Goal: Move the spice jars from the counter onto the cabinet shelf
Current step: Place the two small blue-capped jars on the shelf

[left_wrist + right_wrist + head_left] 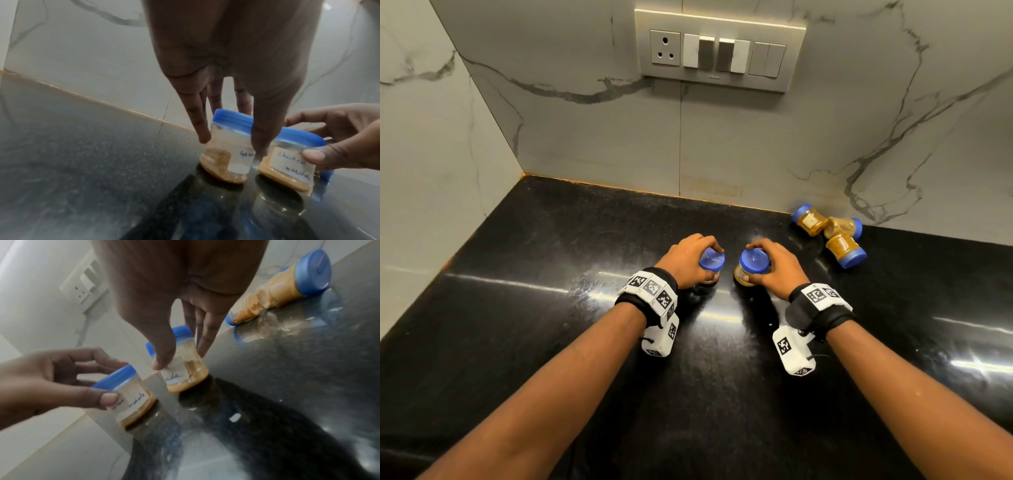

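Polished black granite counter (551, 308) carried both upright clear plastic spice jars with blue lids. We had our left hand (688, 260) curled round the left jar (710, 263), thumb and fingers pinching its wall; our right hand (777, 263) gripped the right jar (751, 269) likewise. Wrist views alone showed handwritten white labels (290, 162). Three more jars (832, 236) lay toppled near the marble-veined wall (756, 144).

Black counter (551, 308), perhaps five jars (828, 233).
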The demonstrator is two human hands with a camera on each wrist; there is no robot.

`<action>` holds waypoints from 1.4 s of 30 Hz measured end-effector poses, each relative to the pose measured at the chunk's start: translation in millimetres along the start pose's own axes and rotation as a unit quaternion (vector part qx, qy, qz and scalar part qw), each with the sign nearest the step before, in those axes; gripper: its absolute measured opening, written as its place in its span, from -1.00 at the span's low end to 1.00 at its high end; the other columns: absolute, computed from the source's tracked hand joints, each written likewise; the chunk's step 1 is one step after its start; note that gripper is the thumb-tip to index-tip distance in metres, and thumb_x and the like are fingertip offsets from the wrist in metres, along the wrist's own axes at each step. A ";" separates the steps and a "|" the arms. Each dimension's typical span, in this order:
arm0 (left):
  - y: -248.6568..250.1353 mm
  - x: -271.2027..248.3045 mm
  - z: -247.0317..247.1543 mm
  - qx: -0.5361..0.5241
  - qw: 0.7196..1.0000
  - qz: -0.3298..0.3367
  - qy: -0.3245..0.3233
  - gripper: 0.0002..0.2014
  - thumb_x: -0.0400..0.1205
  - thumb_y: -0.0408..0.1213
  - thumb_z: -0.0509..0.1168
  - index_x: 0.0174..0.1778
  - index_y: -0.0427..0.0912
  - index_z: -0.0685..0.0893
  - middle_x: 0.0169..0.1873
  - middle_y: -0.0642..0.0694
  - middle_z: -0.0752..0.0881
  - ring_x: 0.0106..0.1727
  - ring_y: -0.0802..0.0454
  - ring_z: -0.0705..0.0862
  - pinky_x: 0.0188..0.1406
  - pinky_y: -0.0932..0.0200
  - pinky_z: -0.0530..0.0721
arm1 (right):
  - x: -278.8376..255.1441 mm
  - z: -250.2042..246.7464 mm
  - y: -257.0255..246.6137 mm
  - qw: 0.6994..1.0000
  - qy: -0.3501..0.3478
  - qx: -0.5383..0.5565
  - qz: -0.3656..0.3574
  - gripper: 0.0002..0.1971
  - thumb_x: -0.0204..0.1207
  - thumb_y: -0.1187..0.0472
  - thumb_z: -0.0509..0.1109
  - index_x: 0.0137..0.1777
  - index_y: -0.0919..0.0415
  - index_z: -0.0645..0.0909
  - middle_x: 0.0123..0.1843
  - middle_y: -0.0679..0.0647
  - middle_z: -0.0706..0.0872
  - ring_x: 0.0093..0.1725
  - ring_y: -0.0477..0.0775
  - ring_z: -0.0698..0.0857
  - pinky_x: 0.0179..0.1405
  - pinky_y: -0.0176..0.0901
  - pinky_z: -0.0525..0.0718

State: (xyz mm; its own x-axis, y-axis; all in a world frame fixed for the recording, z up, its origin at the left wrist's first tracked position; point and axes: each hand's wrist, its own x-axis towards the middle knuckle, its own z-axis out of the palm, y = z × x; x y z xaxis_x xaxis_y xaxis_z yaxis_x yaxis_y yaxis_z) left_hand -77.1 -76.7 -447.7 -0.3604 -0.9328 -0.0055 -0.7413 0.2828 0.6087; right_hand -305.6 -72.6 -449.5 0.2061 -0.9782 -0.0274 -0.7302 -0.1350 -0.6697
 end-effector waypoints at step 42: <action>326.9 -102.4 -271.5 -0.075 0.958 0.246 0.126 -0.66 0.47 -0.24 0.54 0.13 0.00 0.66 0.08 0.01 0.72 -0.16 -0.14 0.81 -0.40 0.01 0.80 | -182.1 -301.6 -208.0 0.919 0.284 0.181 -0.205 -0.45 0.24 -0.19 0.55 0.08 0.16 0.56 0.03 0.06 0.75 -0.16 0.11 0.81 -0.02 0.14 0.79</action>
State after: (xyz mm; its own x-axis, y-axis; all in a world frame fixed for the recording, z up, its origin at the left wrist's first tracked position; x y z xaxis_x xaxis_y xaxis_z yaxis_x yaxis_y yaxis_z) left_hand -128.7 50.7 -32.8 -0.4836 -0.7239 0.4921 -0.4192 0.6850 0.5958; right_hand -387.7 86.0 -81.3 -0.0329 -0.7947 0.6062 -0.3816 -0.5506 -0.7425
